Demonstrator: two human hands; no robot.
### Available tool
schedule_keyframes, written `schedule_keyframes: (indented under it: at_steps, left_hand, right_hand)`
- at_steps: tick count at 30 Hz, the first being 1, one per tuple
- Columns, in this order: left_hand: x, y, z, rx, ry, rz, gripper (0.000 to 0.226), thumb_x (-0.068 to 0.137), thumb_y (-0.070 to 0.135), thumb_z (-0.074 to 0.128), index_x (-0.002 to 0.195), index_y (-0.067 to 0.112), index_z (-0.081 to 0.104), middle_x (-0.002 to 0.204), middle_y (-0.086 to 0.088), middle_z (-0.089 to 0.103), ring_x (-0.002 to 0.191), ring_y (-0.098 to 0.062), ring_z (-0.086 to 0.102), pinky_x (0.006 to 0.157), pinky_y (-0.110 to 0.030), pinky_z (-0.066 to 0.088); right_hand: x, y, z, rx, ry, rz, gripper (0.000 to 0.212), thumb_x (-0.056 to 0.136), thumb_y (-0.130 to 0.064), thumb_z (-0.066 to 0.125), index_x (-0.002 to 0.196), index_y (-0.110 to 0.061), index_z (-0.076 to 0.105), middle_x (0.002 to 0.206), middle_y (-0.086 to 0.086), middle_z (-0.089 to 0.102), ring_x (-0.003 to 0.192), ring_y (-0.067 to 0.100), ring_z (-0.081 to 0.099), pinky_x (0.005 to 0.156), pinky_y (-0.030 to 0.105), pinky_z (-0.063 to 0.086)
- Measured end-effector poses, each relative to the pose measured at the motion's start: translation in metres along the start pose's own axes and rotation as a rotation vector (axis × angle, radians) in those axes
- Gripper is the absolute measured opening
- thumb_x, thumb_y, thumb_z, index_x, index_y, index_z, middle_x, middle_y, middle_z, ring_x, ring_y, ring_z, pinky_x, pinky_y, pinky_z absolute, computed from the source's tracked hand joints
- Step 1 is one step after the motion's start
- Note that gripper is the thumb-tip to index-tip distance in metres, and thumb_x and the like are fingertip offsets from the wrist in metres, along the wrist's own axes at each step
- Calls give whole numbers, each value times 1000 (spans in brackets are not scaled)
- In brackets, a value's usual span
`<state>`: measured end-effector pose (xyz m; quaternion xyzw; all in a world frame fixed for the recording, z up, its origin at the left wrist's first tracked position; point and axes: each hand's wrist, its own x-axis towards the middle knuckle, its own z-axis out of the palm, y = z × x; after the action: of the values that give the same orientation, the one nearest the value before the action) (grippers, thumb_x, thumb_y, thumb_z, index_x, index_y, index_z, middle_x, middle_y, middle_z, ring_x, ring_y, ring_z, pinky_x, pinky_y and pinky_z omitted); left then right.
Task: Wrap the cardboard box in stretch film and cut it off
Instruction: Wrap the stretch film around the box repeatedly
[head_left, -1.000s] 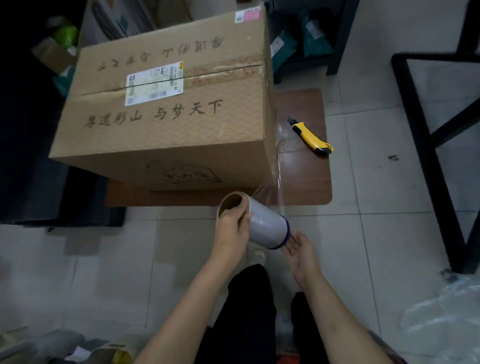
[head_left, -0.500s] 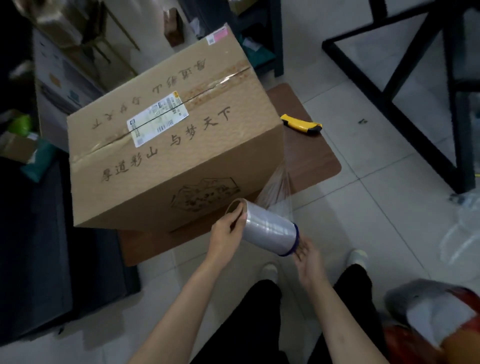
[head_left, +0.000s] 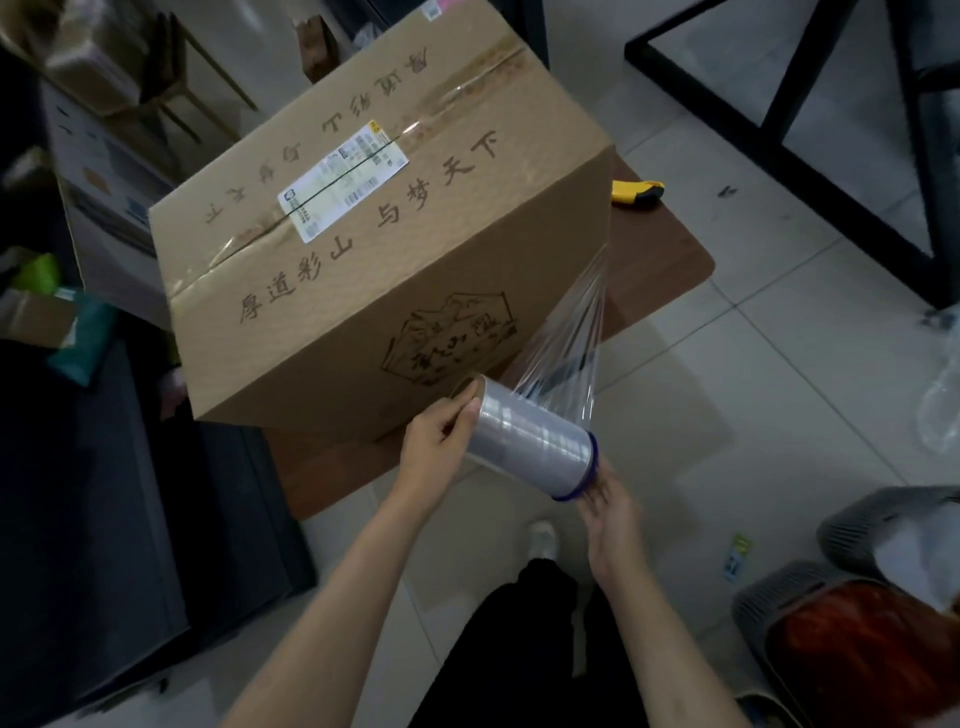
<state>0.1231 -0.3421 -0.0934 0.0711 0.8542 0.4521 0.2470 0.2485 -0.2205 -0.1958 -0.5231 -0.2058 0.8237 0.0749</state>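
Note:
A large taped cardboard box (head_left: 363, 249) with printed characters and a white label stands on a low brown table (head_left: 660, 270). In front of its near face I hold a roll of stretch film (head_left: 535, 447) between both hands. My left hand (head_left: 439, 441) grips the open cardboard end. My right hand (head_left: 605, 499) cups the blue-rimmed end. A clear sheet of film (head_left: 571, 338) stretches from the roll up to the box's right corner. A yellow utility knife (head_left: 636, 192) lies on the table behind that corner, partly hidden by the box.
A dark low cabinet (head_left: 104, 519) stands at the left. A black metal frame (head_left: 779, 156) crosses the tiled floor at the upper right. Grey baskets (head_left: 857, 597) sit at the lower right. My legs and one shoe show below the roll.
The view has swung left around the box, so its near face now shows fully. Both hands still hold the roll, and the film sheet has drawn out longer from the corner.

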Motion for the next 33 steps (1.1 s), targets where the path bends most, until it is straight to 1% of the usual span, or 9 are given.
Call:
schedule_keyframes:
  at_steps: [5, 8, 14, 16, 19, 22, 24, 29, 33]
  left_hand:
    - [-10, -19, -28, -24, -71, 23, 35, 94, 25, 55, 129, 19, 56, 128, 7, 58, 123, -2, 49, 105, -20, 38]
    - [-14, -31, -48, -41, -125, 41, 38, 92, 25, 59, 129, 21, 56, 125, 8, 60, 120, 0, 51, 103, -18, 40]
    - [-12, -64, -99, -15, -235, 89, 37, 92, 22, 59, 128, 19, 56, 122, 0, 61, 115, -2, 54, 100, -19, 42]
    - [-12, -73, -117, -7, -256, 81, 37, 91, 24, 60, 128, 23, 55, 120, 3, 61, 115, -6, 55, 100, -22, 42]
    - [-15, -84, -140, 50, -298, 87, 41, 90, 27, 61, 130, 28, 52, 112, 12, 60, 108, 2, 55, 95, -17, 42]
    - [-22, -94, -157, 76, -299, 76, 46, 88, 27, 64, 132, 21, 52, 122, 9, 59, 112, 3, 53, 101, -20, 41]
    - [-27, -101, -165, 87, -293, 89, 49, 86, 27, 66, 132, 18, 52, 126, 7, 57, 114, 3, 52, 102, -17, 41]
    - [-36, -120, -184, 73, -309, 94, 53, 82, 20, 71, 131, 16, 53, 113, 18, 58, 95, 24, 52, 83, 0, 40]
    - [-33, -134, -204, 31, -355, 75, 51, 82, 16, 71, 130, 14, 54, 110, 17, 61, 97, 17, 56, 80, -3, 44]
  right_hand:
    - [-29, 28, 5, 32, 26, -133, 35, 96, -12, 42, 128, -6, 56, 118, 5, 65, 108, 16, 61, 94, 29, 47]
    - [-40, 50, 14, 46, 71, -203, 31, 97, -12, 44, 124, -9, 57, 117, 5, 65, 103, 11, 62, 87, 24, 50]
    - [-54, 118, 42, 120, 126, -294, 35, 98, -13, 42, 131, -4, 51, 127, 13, 58, 118, 25, 53, 90, 29, 46]
    - [-56, 143, 51, 149, 148, -287, 36, 97, -14, 43, 131, -4, 52, 130, 14, 57, 120, 27, 53, 89, 29, 46]
    - [-58, 173, 62, 164, 161, -279, 37, 95, -17, 48, 130, -5, 55, 129, 13, 60, 121, 28, 55, 89, 32, 47]
    - [-63, 195, 69, 159, 161, -298, 37, 93, -15, 52, 129, -12, 57, 128, 8, 61, 116, 23, 58, 86, 27, 50]
    - [-68, 206, 72, 154, 163, -339, 36, 92, -15, 55, 128, -14, 57, 125, 5, 63, 114, 20, 59, 83, 23, 52]
    - [-89, 232, 78, 71, 172, -453, 42, 89, -17, 61, 131, -14, 55, 118, 0, 65, 108, 12, 61, 87, 22, 51]
    - [-104, 255, 92, 35, 174, -507, 48, 88, -12, 61, 135, -10, 50, 120, 2, 63, 95, -4, 64, 79, 13, 51]
